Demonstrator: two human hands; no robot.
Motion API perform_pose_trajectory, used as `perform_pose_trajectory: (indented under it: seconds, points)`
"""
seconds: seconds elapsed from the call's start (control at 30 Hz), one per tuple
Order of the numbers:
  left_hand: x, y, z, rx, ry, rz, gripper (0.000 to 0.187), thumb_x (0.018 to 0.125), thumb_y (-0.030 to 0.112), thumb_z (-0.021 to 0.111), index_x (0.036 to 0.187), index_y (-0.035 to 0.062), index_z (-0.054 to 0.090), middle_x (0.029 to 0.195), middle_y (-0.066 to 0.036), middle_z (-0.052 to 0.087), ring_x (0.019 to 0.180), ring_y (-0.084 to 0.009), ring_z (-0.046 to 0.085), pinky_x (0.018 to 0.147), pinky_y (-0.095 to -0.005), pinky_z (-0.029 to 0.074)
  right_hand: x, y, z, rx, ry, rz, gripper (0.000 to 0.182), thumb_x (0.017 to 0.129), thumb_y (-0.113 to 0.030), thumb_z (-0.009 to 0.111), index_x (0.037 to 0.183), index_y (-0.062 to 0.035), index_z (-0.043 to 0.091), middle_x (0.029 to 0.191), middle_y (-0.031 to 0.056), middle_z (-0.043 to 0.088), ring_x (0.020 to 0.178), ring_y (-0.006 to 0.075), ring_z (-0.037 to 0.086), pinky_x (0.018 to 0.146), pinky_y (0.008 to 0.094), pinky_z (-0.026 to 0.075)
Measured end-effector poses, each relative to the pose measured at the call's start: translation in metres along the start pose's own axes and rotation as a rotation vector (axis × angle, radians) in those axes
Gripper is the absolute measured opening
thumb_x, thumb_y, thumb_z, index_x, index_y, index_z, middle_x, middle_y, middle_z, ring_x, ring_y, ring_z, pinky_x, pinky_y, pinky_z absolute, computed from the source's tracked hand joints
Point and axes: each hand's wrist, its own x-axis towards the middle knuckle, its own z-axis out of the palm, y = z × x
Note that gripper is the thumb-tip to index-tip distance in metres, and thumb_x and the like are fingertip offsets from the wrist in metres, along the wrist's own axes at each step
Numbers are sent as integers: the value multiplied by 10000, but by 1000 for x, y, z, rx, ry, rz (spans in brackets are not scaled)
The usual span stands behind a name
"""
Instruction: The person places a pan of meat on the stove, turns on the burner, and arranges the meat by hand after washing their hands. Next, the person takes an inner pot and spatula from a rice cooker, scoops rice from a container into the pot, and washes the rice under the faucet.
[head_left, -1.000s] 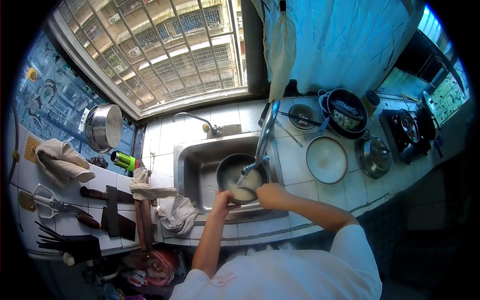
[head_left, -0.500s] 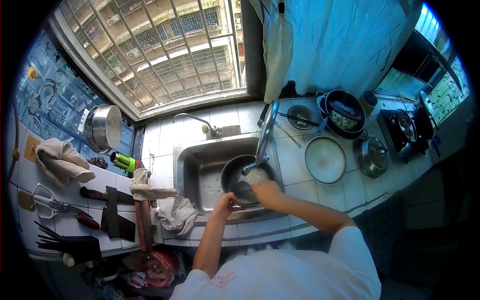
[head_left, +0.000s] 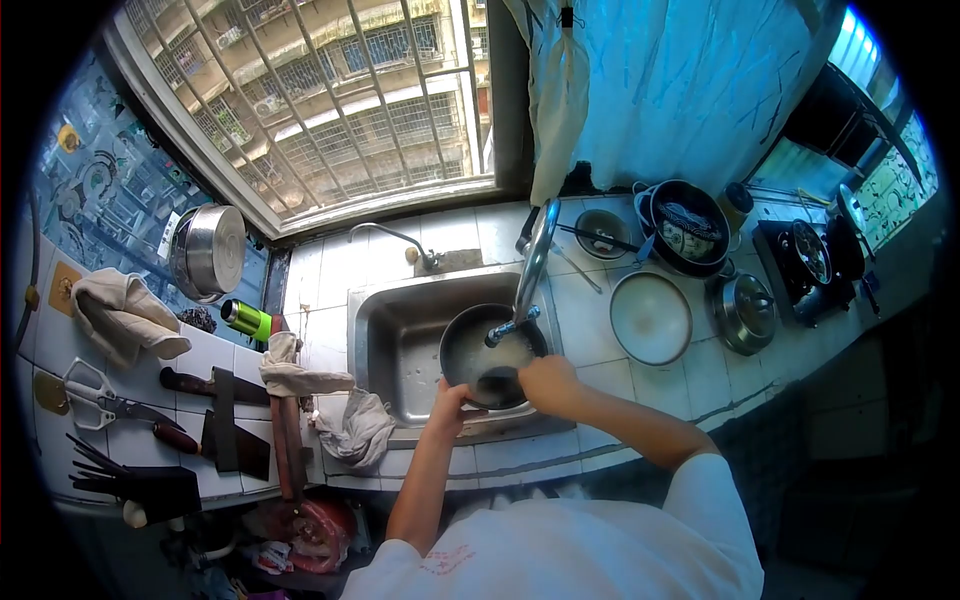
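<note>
A dark round pot [head_left: 448,345] sits tilted in the steel sink, cloudy whitish water [head_left: 512,350] inside it. My left hand [head_left: 452,402] grips its near left rim. My right hand [head_left: 550,385] is closed at the pot's right side. Beside its fingers, low in the pot, shows a dark round-headed utensil [head_left: 497,382], its handle hidden by the hand. The faucet [head_left: 520,318] hangs over the pot, its outlet above the water.
Around the pot is the sink basin [head_left: 385,318]. A crumpled cloth [head_left: 358,430] lies left of it. To the right stand a white plate [head_left: 651,319], a lidded pot [head_left: 742,314] and stacked pans [head_left: 690,228]. Knives [head_left: 236,447] and scissors [head_left: 100,395] are at far left.
The dark utensil has gone lower into the pot, away from the left hand. My right hand has shifted slightly right and down. More cloudy water shows now.
</note>
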Motion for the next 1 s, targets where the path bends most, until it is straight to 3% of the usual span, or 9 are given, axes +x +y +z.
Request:
perform_pose_trajectory:
  seconds: [0.07,0.3,0.37,0.5,0.57,0.67,0.83,0.93,1.0]
  points:
    - [0,-2,-4,-51,-6,-25,455,611,28,494,1051,39,377,952,-149,471,863,-291,529,677,-533,516,12,6,12,65,168,43,156,780,-165,514,864,-105,631,787,108,622,755,271,623,646,368,493]
    - [5,-11,-10,-91,34,-69,302,640,55,481,928,-36,501,887,-159,533,831,-305,569,680,-531,528,53,10,38,72,348,65,210,857,-184,444,928,-73,608,833,128,593,783,272,600,642,373,485]
    - [8,-13,-13,-87,33,-61,303,642,57,478,928,-40,499,889,-162,532,834,-305,568,682,-532,527,58,9,46,27,568,38,216,857,-147,427,945,-66,606,806,122,583,753,276,593,628,375,482]
    - [14,-14,-17,-64,56,-50,306,642,53,475,929,-52,479,883,-161,519,834,-307,566,683,-534,527,57,10,49,11,552,89,209,832,-120,444,923,-45,617,787,136,598,738,285,606,619,377,489]
    - [13,-11,-15,-59,75,-46,311,641,49,474,937,-48,471,877,-154,510,831,-306,565,682,-537,527,36,4,27,148,239,128,183,783,-94,483,867,-24,630,796,156,622,740,296,623,630,381,497]
    - [9,-4,-7,-45,82,-28,388,624,42,489,999,-14,410,876,-160,506,807,-293,571,632,-509,533,14,2,4,166,34,78,172,734,-100,520,831,-22,639,826,165,635,755,303,632,656,384,503]
    - [13,-9,-12,-18,73,-26,477,609,40,507,1060,18,355,870,-177,517,801,-281,577,601,-482,539,-3,-6,-8,225,-55,70,197,710,-123,539,854,-32,639,856,157,637,804,300,626,700,392,494]
    - [15,-12,-17,-92,101,-68,424,614,45,509,1025,8,410,860,-178,525,816,-289,573,618,-492,533,-1,-12,-5,267,-53,68,243,713,-118,539,934,-70,627,857,157,630,829,300,617,708,393,487]
    - [14,-13,-20,-145,27,-101,269,648,74,473,898,-23,495,901,-149,514,834,-306,558,735,-567,501,6,-16,4,275,-24,61,280,717,-109,539,985,-94,619,864,157,622,848,301,610,708,394,483]
